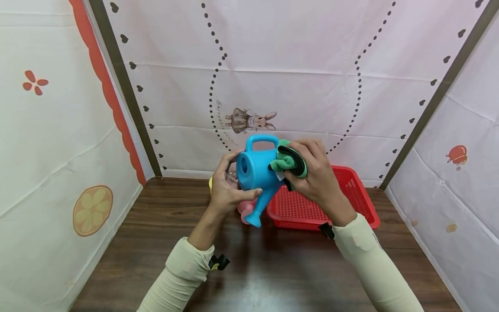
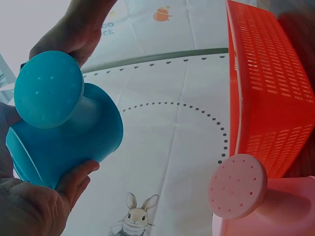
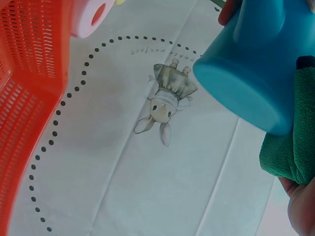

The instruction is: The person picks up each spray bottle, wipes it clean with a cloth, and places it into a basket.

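A blue toy watering can [image 1: 257, 167] is held up above the table, tipped on its side with its spout pointing down toward the front. My left hand [image 1: 226, 184] grips it round the top end, thumb along the near side. In my right hand [image 1: 317, 173] is a bunched green cloth [image 1: 286, 162] with a black edge, pressed against the can's base end. The right wrist view shows the cloth [image 3: 290, 142] lying along the can's bottom rim. In the left wrist view the round sprinkler head [image 2: 49, 88] faces the camera.
Behind the hands, a red perforated basket [image 1: 354, 190] stands on the brown wooden table [image 1: 167, 242]. A pink watering can [image 2: 238, 189] sits beside the basket, partly hidden in the head view. Something yellow [image 1: 210, 184] shows behind my left hand. Printed cloth walls [image 1: 292, 95] enclose the table.
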The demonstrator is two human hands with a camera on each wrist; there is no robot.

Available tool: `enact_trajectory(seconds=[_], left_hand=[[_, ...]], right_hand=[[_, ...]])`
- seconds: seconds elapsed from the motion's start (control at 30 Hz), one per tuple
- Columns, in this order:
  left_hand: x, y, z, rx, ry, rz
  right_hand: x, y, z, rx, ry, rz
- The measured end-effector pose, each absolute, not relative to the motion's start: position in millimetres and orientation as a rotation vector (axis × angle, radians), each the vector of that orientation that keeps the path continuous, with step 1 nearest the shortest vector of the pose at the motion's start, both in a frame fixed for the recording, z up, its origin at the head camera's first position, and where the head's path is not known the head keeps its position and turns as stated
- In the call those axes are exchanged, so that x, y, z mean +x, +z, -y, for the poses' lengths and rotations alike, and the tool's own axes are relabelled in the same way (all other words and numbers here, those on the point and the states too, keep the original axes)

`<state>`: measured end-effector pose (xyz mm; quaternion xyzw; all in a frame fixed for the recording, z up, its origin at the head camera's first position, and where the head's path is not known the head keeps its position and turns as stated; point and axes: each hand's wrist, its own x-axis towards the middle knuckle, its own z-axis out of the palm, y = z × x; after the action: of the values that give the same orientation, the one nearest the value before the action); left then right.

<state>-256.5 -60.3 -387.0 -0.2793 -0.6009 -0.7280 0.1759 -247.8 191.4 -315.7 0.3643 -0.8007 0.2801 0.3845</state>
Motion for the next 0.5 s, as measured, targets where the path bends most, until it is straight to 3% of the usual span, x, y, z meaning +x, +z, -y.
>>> enact_trajectory(seconds=[0.5], left_hand=[[-256, -389, 60, -0.862, -2.163, 1.668]], right_hand=[[-242, -324, -180, 1.008, 0.671, 1.935]])
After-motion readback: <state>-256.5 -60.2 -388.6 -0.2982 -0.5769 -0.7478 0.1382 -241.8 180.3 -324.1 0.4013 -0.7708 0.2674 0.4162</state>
